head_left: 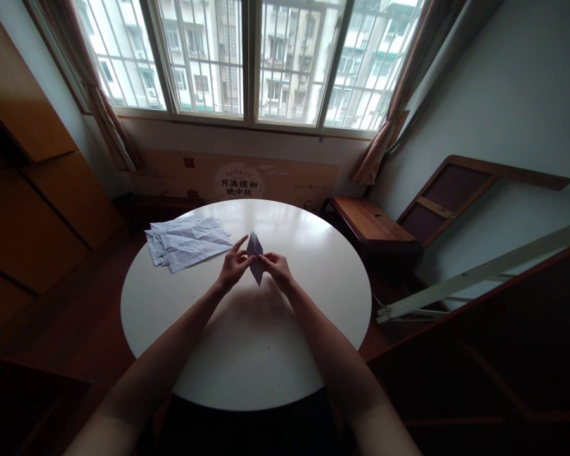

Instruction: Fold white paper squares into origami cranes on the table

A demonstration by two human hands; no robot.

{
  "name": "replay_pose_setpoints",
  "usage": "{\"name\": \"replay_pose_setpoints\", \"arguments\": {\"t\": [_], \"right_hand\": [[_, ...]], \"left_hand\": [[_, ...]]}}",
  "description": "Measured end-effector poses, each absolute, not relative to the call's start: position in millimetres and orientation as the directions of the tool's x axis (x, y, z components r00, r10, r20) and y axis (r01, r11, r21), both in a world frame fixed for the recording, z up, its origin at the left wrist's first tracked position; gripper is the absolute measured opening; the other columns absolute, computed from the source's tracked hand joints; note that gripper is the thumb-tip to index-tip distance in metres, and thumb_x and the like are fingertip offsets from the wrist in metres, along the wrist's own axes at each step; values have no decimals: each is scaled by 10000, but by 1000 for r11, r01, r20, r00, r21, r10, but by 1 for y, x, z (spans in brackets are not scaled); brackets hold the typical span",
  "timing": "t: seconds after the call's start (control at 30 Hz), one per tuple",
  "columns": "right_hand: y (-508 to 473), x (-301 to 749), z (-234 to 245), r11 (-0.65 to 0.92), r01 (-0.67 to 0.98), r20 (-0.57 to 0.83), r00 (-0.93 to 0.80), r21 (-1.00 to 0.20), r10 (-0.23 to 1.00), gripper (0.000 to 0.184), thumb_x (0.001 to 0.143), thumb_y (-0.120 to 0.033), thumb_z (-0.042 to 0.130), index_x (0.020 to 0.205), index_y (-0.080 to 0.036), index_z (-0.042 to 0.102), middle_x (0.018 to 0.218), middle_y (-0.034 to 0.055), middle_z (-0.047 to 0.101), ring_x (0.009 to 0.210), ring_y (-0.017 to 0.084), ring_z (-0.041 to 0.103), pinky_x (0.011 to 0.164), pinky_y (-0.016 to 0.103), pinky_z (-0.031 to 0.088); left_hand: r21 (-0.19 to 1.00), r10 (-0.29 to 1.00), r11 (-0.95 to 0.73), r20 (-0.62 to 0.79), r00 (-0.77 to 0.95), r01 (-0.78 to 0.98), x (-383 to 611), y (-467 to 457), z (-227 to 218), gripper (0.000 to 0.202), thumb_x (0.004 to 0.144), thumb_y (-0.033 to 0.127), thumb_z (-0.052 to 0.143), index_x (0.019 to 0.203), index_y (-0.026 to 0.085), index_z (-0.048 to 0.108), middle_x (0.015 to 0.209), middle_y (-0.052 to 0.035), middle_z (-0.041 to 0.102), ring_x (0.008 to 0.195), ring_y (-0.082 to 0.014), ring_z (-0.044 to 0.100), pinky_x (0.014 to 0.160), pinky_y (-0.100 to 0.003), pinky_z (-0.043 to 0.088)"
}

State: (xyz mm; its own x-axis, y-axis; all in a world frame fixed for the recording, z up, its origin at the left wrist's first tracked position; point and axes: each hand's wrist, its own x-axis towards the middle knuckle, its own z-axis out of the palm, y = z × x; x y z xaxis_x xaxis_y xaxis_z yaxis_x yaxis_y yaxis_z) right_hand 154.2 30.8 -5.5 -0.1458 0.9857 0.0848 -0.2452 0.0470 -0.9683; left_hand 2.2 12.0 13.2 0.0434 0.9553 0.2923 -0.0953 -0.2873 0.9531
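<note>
A folded piece of paper (255,247), narrow and diamond-shaped with pointed ends, is held upright above the middle of the round white table (247,348). My left hand (235,263) pinches its left edge between thumb and fingers, with the index finger stretched up beside it. On the other side, my right hand (276,265) grips the right edge with thumb and fingertips. Split points show at the paper's top, and its lower tip hangs below my fingers. Left of my hands lies a loose stack of creased paper sheets (190,240).
Beyond the table, a beige printed panel (275,177) leans below the barred windows (209,63). A low wooden bench (370,218) stands at the right, near a wooden frame (437,202) against the wall. Orange-brown cabinets (28,209) line the left side.
</note>
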Motion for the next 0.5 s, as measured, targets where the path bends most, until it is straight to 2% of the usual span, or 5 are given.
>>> {"name": "replay_pose_setpoints", "arguments": {"t": [0.13,0.27,0.33,0.4,0.5], "right_hand": [[28,155,-1,122,-236,154,-123,-964,980,418,568,-535,788,656,-157,633,570,5,622,510,113,533,516,254,425],[26,155,2,149,-223,179,-124,-963,976,397,596,-530,771,645,-160,636,539,-1,599,479,108,501,491,255,398],[26,154,2,151,-227,176,-96,-962,980,387,591,-517,776,642,-159,637,541,1,600,476,109,499,489,257,398],[27,153,1,161,-220,176,-51,-962,983,379,584,-504,780,627,-160,627,537,-2,594,475,108,498,489,256,398],[27,153,-1,190,-195,193,3,-962,981,374,589,-493,776,607,-166,595,543,-9,584,493,109,505,498,249,401]], "left_hand": [[968,978,-201,208,30,-149,2,9,17,931,641,325,805,1431,131,353,648,32,628,611,-132,622,646,-265,519],[963,981,-186,194,26,-195,3,9,18,936,633,352,812,1421,155,346,612,56,605,603,-133,623,691,-308,536],[966,980,-196,200,8,-167,3,11,16,873,649,365,799,1386,162,377,650,40,610,622,-144,634,686,-318,542],[965,968,-248,244,-48,-81,2,13,13,755,648,363,796,1294,168,459,766,-4,623,669,-154,645,666,-312,546],[904,896,-403,422,-142,143,2,15,9,514,617,321,809,1062,177,593,960,-58,595,734,-147,627,642,-288,543]]}}
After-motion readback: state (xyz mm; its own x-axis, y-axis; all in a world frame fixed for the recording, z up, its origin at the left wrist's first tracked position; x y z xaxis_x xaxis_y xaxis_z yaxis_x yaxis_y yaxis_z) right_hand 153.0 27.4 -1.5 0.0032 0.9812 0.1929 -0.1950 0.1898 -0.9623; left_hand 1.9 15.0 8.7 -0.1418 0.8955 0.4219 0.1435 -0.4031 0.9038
